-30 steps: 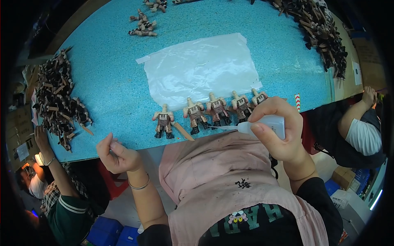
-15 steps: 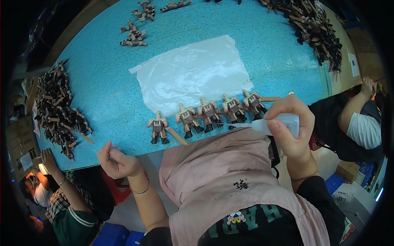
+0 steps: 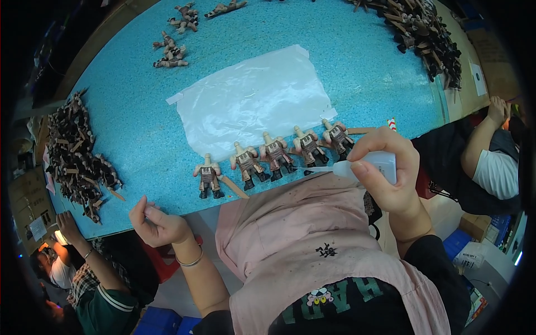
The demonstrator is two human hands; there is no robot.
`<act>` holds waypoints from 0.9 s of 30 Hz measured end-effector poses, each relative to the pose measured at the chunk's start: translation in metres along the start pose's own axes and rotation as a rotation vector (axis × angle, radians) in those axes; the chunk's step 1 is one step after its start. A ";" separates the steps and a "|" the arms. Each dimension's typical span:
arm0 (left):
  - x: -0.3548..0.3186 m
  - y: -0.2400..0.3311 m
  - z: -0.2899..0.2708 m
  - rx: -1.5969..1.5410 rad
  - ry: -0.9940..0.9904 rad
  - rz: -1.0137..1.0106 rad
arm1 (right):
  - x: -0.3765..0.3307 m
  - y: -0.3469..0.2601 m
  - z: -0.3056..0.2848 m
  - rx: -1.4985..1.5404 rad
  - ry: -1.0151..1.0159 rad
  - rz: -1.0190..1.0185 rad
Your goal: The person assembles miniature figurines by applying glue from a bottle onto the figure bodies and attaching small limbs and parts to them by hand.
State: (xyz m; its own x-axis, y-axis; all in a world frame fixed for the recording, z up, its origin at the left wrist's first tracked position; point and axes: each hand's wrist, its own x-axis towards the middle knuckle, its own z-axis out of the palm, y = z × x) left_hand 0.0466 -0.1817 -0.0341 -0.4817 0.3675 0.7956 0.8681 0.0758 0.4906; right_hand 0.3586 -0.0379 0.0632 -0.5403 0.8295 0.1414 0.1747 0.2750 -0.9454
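Note:
A white squeeze bottle [image 3: 384, 166] with a long thin nozzle is gripped in my right hand [image 3: 391, 173], tilted sideways over the table's near edge. Its tip lies close to the feet of the middle toy figure [image 3: 274, 155]. That figure is one of several small brown-and-cream figures in a row, among them the leftmost figure [image 3: 209, 177] and the rightmost figure [image 3: 337, 137]. They lie headless, with a neck peg at the top and dark boots toward me. My left hand [image 3: 160, 224] hovers at the table edge, fingers curled in, with nothing visible in them.
A clear plastic sheet [image 3: 254, 100] lies taped on the blue tabletop [image 3: 134, 128]. Heaps of figure parts, a left pile [image 3: 75, 156] and a right pile [image 3: 427, 42], flank it. Loose figures [image 3: 170, 51] lie farther back. Other people sit at both sides.
The whole view has shifted slightly. My right hand keeps the bottle with its nozzle by the middle figure's feet, and my left hand stays curled at the edge.

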 end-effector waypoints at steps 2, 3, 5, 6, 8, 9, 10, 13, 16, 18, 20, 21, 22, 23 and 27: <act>0.000 -0.001 0.000 -0.005 -0.002 0.003 | 0.000 0.001 0.000 0.001 -0.004 0.001; -0.001 -0.001 0.000 -0.010 -0.003 0.005 | 0.000 0.003 0.000 0.005 -0.004 -0.012; 0.000 -0.002 -0.001 -0.002 -0.009 0.012 | 0.000 0.002 0.000 0.010 -0.002 -0.026; 0.000 -0.002 -0.001 0.007 -0.014 0.019 | 0.000 0.001 0.000 0.002 -0.009 -0.016; 0.000 -0.001 -0.002 0.002 -0.013 0.011 | 0.000 -0.001 -0.001 -0.006 -0.014 -0.006; 0.000 -0.001 -0.002 -0.003 -0.012 0.003 | 0.000 -0.001 -0.001 -0.004 -0.020 -0.004; 0.000 -0.001 -0.001 -0.004 -0.013 0.005 | 0.000 -0.001 -0.001 -0.001 -0.027 -0.002; 0.001 0.000 -0.001 -0.003 -0.011 0.002 | 0.000 -0.002 -0.001 -0.006 -0.023 -0.004; 0.000 -0.001 -0.001 0.003 -0.012 0.000 | 0.001 0.000 -0.001 0.006 -0.015 -0.006; 0.000 0.000 0.000 -0.003 -0.006 -0.005 | 0.000 0.002 -0.001 0.018 -0.011 -0.011; 0.001 0.002 0.001 -0.003 -0.004 -0.009 | 0.000 0.001 -0.003 0.028 -0.004 -0.016; 0.001 0.002 0.001 0.000 -0.001 -0.017 | -0.001 0.001 -0.005 0.028 0.008 -0.023; 0.000 0.001 0.000 -0.006 -0.002 -0.015 | -0.001 0.000 -0.007 0.026 0.020 -0.030; -0.001 -0.003 -0.002 -0.011 -0.014 -0.003 | -0.002 -0.001 -0.010 0.023 0.026 -0.031; 0.000 0.000 0.001 -0.004 -0.001 -0.008 | -0.010 0.001 -0.024 -0.002 0.124 -0.001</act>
State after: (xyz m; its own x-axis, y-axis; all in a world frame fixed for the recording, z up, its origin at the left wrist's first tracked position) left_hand 0.0466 -0.1813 -0.0346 -0.4889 0.3680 0.7909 0.8635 0.0755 0.4986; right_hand 0.3839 -0.0349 0.0682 -0.4348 0.8829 0.1775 0.1759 0.2766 -0.9447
